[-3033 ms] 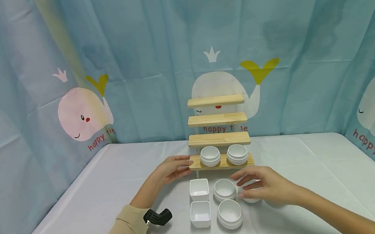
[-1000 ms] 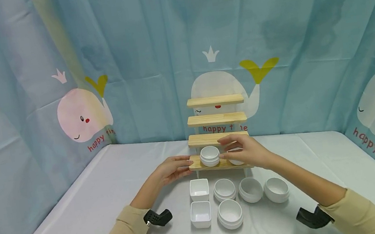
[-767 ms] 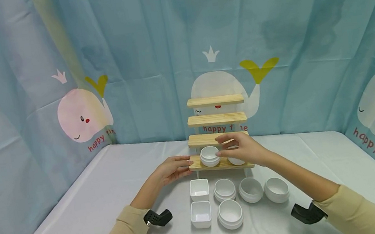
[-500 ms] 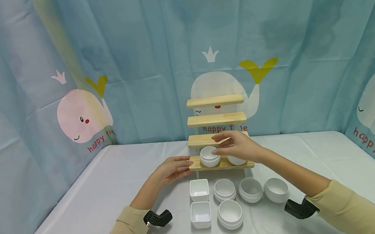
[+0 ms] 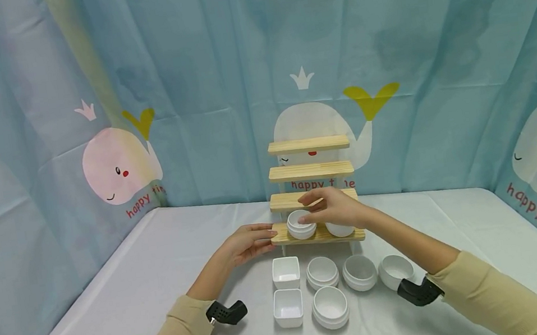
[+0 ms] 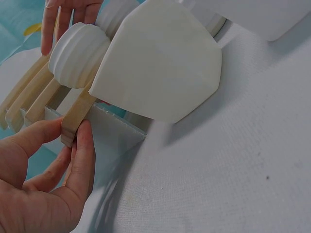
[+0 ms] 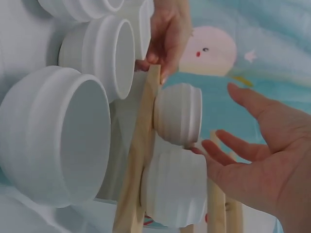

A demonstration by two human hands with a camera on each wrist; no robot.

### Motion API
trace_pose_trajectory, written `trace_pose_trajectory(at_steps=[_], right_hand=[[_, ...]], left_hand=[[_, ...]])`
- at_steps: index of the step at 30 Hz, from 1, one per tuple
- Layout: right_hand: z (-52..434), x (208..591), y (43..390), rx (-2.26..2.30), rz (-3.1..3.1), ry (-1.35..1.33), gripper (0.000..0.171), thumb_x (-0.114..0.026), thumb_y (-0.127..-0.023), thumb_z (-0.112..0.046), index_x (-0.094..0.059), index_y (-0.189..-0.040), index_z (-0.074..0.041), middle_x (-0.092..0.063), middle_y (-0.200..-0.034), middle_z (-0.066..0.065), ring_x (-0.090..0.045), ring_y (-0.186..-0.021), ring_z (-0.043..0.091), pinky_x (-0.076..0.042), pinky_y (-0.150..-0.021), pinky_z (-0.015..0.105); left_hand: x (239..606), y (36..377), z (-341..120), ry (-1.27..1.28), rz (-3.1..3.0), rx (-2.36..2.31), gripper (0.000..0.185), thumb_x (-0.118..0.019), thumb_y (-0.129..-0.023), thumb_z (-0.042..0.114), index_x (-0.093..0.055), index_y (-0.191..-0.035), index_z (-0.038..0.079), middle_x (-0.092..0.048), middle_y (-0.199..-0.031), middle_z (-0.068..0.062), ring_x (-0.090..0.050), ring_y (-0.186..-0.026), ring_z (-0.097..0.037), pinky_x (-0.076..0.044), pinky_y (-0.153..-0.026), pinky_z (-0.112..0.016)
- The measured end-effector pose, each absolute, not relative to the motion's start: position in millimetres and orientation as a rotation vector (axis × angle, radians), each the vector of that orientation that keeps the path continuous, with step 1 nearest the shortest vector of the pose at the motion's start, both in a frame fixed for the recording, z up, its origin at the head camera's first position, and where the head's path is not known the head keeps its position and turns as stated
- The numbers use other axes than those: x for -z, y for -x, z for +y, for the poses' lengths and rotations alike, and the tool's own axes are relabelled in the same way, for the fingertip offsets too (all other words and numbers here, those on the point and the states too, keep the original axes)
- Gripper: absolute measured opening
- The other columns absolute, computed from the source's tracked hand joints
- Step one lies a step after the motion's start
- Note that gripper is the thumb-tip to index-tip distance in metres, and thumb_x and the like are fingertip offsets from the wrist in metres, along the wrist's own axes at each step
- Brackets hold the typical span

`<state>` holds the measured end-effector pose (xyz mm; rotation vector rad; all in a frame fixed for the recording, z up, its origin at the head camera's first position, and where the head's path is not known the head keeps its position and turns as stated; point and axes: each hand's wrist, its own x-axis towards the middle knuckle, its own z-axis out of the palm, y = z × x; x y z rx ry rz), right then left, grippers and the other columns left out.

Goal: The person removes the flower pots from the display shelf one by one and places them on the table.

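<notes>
Nearest us on the white cloth-covered surface (image 5: 113,301) sit two square white dishes (image 5: 288,306) and four round ribbed white bowls (image 5: 330,306). Just beyond them our left hand (image 5: 247,243) pinches the left end of the lowest slat of the tiered pale wooden rack (image 5: 311,172), thumb over and fingers under. On that slat stand two small round white ribbed bowls, and our right hand (image 5: 331,208) hovers released, fingers straight, over the left one (image 5: 300,224), not gripping it.
</notes>
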<state>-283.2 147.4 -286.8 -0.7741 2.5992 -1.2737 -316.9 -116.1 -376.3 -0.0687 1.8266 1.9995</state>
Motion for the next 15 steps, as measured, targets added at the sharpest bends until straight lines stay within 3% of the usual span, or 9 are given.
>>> trace_pose_trajectory(at_steps=[8,15], right_hand=[[144,283,293,1.119,2.579,0.802,0.055,-0.08,-0.096,-0.019,-0.061,-0.14,0.006,-0.064,-0.139,0.024,-0.062,-0.128,0.043,-0.057,-0.108,0.048],[142,280,297,1.088,2.555,0.81,0.053,-0.084,-0.091,-0.009,-0.063,-0.137,0.008,-0.065,-0.136,0.023,-0.065,-0.125,0.04,-0.06,-0.104,0.045]], left_hand=[[377,317,-115,0.07,1.823,-2.003,0.05,-0.065,-0.103,0.001,-0.049,-0.15,-0.008,-0.069,-0.115,-0.015,-0.073,-0.086,-0.015,-0.066,-0.08,-0.024],[377,316,-115,0.038,1.81,-2.026,0.05,-0.063,-0.104,-0.001,-0.047,-0.15,-0.011,-0.069,-0.107,-0.012,-0.073,-0.082,-0.012,-0.065,-0.075,-0.021]])
